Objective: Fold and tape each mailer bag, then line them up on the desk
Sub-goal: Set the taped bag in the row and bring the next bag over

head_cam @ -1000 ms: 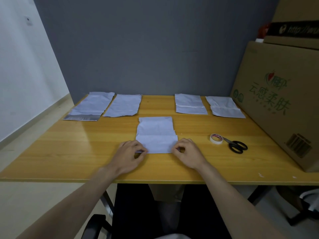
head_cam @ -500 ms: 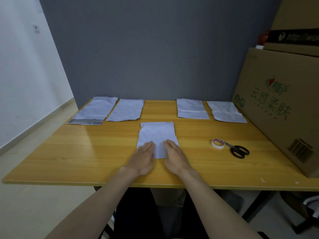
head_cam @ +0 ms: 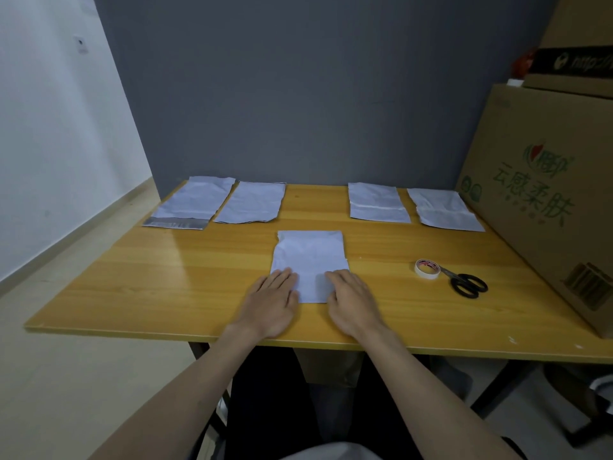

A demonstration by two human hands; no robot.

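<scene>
A folded white mailer bag (head_cam: 310, 257) lies flat in the middle of the wooden desk (head_cam: 166, 277). My left hand (head_cam: 270, 302) presses its near left corner with straight fingers. My right hand (head_cam: 353, 302) presses its near right corner the same way. At the back left lie two unfolded mailer bags (head_cam: 194, 202) (head_cam: 252, 202). Two folded mailer bags (head_cam: 376, 202) (head_cam: 444, 209) lie at the back right. A roll of tape (head_cam: 427, 269) and black scissors (head_cam: 466, 283) sit to the right of my hands.
Large cardboard boxes (head_cam: 547, 194) stand on the desk's right side, close to the rightmost bag and the scissors. A grey wall runs behind the desk. A chair (head_cam: 590, 410) shows at the lower right under the desk edge.
My hands moved from pinching the bag's near corners to lying flat on its near end, then spread slightly apart. The near flap now lies folded flat.
</scene>
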